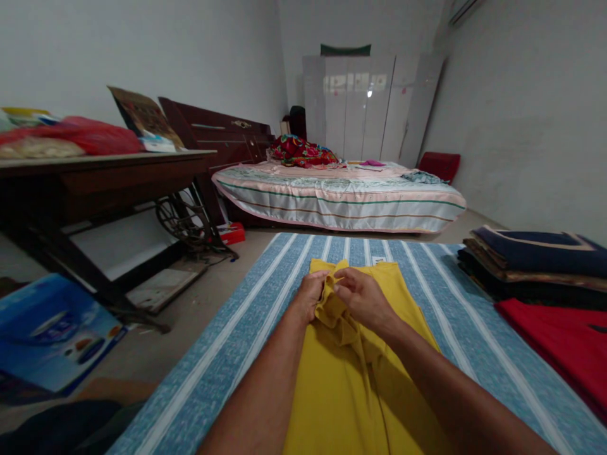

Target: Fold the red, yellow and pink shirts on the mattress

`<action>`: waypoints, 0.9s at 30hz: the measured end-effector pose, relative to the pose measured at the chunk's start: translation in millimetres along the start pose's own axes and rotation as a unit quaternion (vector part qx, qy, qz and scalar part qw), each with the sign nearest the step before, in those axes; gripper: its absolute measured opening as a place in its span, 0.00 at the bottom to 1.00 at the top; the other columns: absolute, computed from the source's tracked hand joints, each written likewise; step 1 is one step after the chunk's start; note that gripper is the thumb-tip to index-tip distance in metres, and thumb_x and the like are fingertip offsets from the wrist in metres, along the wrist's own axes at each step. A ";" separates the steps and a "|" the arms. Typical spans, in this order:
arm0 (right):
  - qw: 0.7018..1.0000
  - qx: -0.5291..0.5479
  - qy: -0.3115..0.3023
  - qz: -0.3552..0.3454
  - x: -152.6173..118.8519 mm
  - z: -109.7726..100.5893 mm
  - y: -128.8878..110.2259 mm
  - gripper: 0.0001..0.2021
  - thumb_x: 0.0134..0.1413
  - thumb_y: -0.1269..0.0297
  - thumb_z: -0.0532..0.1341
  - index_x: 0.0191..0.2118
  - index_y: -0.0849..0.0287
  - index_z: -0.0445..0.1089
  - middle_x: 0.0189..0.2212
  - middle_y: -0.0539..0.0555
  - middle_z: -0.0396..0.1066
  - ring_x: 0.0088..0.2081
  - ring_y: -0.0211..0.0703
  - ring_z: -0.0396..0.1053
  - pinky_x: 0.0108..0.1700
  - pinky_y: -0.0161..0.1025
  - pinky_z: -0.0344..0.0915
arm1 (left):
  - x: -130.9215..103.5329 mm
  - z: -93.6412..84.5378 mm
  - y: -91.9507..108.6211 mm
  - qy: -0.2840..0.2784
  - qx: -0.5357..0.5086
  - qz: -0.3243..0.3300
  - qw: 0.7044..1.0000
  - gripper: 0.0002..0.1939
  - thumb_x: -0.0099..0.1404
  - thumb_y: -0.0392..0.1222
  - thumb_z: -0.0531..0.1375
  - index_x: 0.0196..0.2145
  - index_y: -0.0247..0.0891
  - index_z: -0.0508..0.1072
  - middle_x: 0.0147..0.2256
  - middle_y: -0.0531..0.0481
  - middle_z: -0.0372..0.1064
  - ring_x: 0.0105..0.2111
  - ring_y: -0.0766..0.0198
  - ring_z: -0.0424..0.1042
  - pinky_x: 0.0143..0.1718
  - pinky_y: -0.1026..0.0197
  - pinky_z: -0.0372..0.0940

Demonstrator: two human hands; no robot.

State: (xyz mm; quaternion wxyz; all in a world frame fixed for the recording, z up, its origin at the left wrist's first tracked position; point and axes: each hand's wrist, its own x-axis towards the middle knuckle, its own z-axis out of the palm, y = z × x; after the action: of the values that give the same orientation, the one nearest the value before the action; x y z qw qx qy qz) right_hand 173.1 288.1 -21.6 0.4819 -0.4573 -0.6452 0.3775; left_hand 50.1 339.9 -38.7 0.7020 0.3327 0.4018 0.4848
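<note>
A yellow garment (332,392) lies lengthwise on the blue-and-white striped cover (246,328) in front of me, its far part gathered into ruffled folds. My left hand (312,293) is closed on the left side of that bunched cloth. On the other side, my right hand (365,297) bends over the folds, thumb and fingertips drawn together at the fabric. Part of its grip is hidden by the knuckles. Just beyond the garment's far edge shows a small white label (378,260). A long crease runs down the cloth toward me.
Folded dark clothes (535,253) are stacked at the right, with a red garment (559,347) nearer me. Left stand a sewing-machine table (142,167) and a blue box (57,335) on the floor. A bed (341,196) and pale wardrobe (355,107) are behind.
</note>
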 end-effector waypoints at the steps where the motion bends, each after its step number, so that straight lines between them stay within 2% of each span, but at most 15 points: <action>1: 0.999 -0.040 0.020 0.005 -2.7 -11.4 2.0 0.12 0.47 0.62 0.56 0.39 0.59 0.69 0.23 0.48 0.68 0.24 0.37 0.65 0.27 0.33 0.59 | 0.9 1.3 -1.3 0.009 -0.013 0.005 1.000 0.09 0.45 0.31 0.61 0.29 0.32 0.74 0.17 0.50 0.70 0.19 0.61 0.71 0.20 0.64 0.65; 3: 0.988 -0.145 0.045 0.026 -7.8 -31.6 5.9 0.11 0.49 0.62 0.57 0.37 0.60 0.70 0.24 0.50 0.70 0.26 0.40 0.67 0.29 0.34 0.59 | 2.2 3.0 -2.4 0.023 -0.040 0.001 0.999 0.11 0.46 0.30 0.60 0.30 0.32 0.75 0.18 0.50 0.70 0.20 0.60 0.72 0.23 0.62 0.67; 6: 0.949 -0.309 0.021 0.057 -16.6 -45.9 8.5 0.10 0.50 0.65 0.56 0.36 0.59 0.72 0.27 0.53 0.73 0.29 0.42 0.69 0.31 0.35 0.59 | 3.4 1.3 0.3 0.024 -0.071 -0.033 0.997 0.11 0.49 0.32 0.59 0.33 0.33 0.75 0.19 0.49 0.72 0.21 0.58 0.74 0.27 0.58 0.70; 9: 0.900 -0.430 -0.030 0.069 -24.9 -41.0 6.3 0.13 0.50 0.69 0.55 0.41 0.57 0.73 0.32 0.54 0.76 0.34 0.44 0.72 0.33 0.35 0.58 | 4.6 -5.3 5.1 0.020 -0.120 -0.099 0.988 0.12 0.50 0.33 0.58 0.34 0.34 0.75 0.21 0.48 0.73 0.24 0.54 0.75 0.31 0.54 0.72; 11: 0.872 -0.480 -0.063 0.071 -26.8 -33.4 3.5 0.15 0.50 0.71 0.54 0.42 0.56 0.72 0.37 0.56 0.76 0.39 0.45 0.72 0.35 0.35 0.59 | 5.4 -10.7 7.2 0.030 -0.158 -0.118 0.980 0.12 0.51 0.34 0.59 0.35 0.34 0.75 0.22 0.48 0.74 0.26 0.53 0.76 0.33 0.52 0.72; 15: 0.837 -0.531 -0.113 0.069 -19.8 -21.0 -1.5 0.15 0.53 0.70 0.52 0.42 0.56 0.72 0.40 0.58 0.75 0.42 0.46 0.72 0.37 0.36 0.62 | 5.2 -19.6 6.0 0.053 -0.208 -0.075 0.974 0.13 0.53 0.39 0.61 0.38 0.34 0.75 0.23 0.48 0.74 0.28 0.52 0.76 0.37 0.50 0.72; 21: 0.842 -0.516 -0.151 0.051 0.0 -4.6 -6.9 0.13 0.55 0.65 0.52 0.41 0.58 0.73 0.39 0.63 0.75 0.43 0.53 0.72 0.41 0.42 0.65 | -0.3 -24.4 1.1 0.052 -0.167 -0.039 0.984 0.15 0.52 0.42 0.62 0.39 0.35 0.75 0.25 0.47 0.75 0.31 0.49 0.76 0.36 0.51 0.72; 27: 0.867 -0.448 -0.203 0.072 29.4 6.9 -6.8 0.14 0.50 0.67 0.58 0.44 0.57 0.72 0.42 0.62 0.75 0.44 0.53 0.72 0.42 0.43 0.67 | -5.6 -23.6 1.9 0.057 -0.148 -0.014 0.987 0.17 0.53 0.45 0.59 0.39 0.34 0.75 0.26 0.46 0.75 0.31 0.50 0.76 0.33 0.53 0.72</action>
State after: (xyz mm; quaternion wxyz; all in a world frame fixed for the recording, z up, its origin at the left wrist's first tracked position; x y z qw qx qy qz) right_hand 161.3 313.8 -8.9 0.0546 -0.5822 -0.7941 0.1658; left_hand 27.3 337.0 -46.5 0.7263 0.1915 0.3694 0.5472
